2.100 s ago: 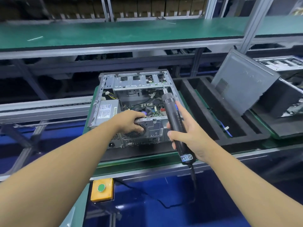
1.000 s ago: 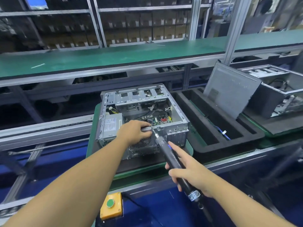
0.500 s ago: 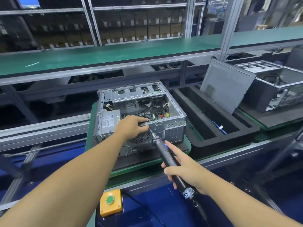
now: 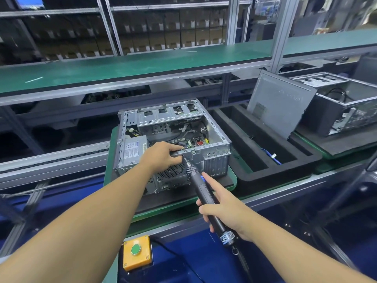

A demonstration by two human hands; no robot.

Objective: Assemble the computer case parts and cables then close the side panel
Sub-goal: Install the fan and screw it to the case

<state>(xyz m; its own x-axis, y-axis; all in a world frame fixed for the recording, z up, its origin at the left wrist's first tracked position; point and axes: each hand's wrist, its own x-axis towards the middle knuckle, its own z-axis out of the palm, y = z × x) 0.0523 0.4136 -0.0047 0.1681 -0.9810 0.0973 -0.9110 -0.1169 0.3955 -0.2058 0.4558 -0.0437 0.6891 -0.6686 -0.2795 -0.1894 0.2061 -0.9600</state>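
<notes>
An open silver computer case [image 4: 216,158] lies on a green pallet [image 4: 232,180], its inside facing up with the power supply [image 4: 132,149] at the left. My left hand [image 4: 163,156] grips the case's near top rail, fingers curled over it. My right hand [image 4: 222,209] holds a black electric screwdriver [image 4: 201,185], forefinger stretched along its body. The bit tip touches the rear face of the case just below the rail, beside my left fingers. A grey side panel [image 4: 279,103] leans upright in a foam tray to the right.
A black foam tray [image 4: 244,152] with a blue cable [image 4: 274,157] sits right of the case. Another open case [image 4: 344,111] stands at the far right. A yellow box with a green button [image 4: 136,250] hangs below the bench edge. A green shelf [image 4: 142,64] runs above.
The screwdriver came down from upright over the case to a slant, its tip now at the rear face. My left hand shifted from the fan grille up onto the rail.
</notes>
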